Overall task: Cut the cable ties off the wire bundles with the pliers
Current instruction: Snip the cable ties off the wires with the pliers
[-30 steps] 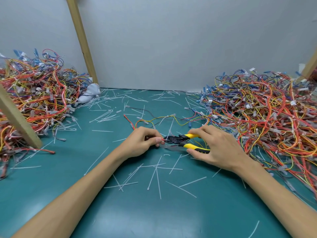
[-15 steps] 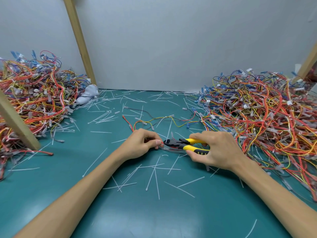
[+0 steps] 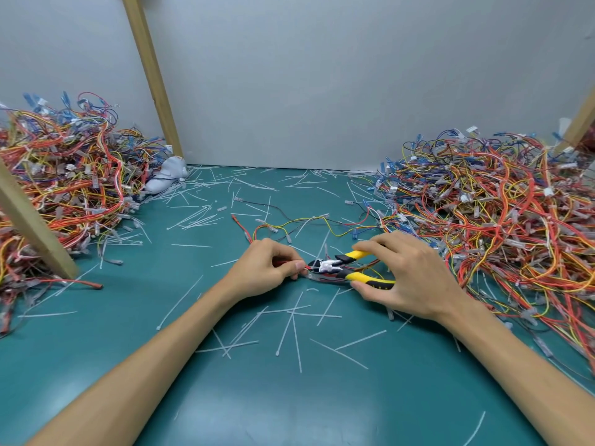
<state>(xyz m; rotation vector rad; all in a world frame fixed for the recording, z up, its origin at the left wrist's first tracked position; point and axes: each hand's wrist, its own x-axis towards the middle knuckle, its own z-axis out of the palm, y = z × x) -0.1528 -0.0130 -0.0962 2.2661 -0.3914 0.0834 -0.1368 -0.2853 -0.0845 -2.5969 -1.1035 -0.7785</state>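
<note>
My right hand [image 3: 409, 276] grips the yellow-handled pliers [image 3: 346, 268], whose black jaws point left at the table's middle. My left hand [image 3: 269, 268] pinches a small wire bundle [image 3: 286, 230] of red and yellow wires right at the jaw tips. The bundle's loose wires trail away from my hands toward the back. Whether a cable tie sits between the jaws is hidden by the jaws and my fingers.
A big heap of tangled wire bundles [image 3: 502, 214] fills the right side, another heap [image 3: 61, 178] the left. Several cut white cable ties [image 3: 293, 323] litter the green mat [image 3: 289, 397]. Slanted wooden posts [image 3: 32, 220] stand left and back, a grey wall behind.
Both hands have stayed nearly in place at the table's middle. The pliers' handles look slightly more spread than a second ago.
</note>
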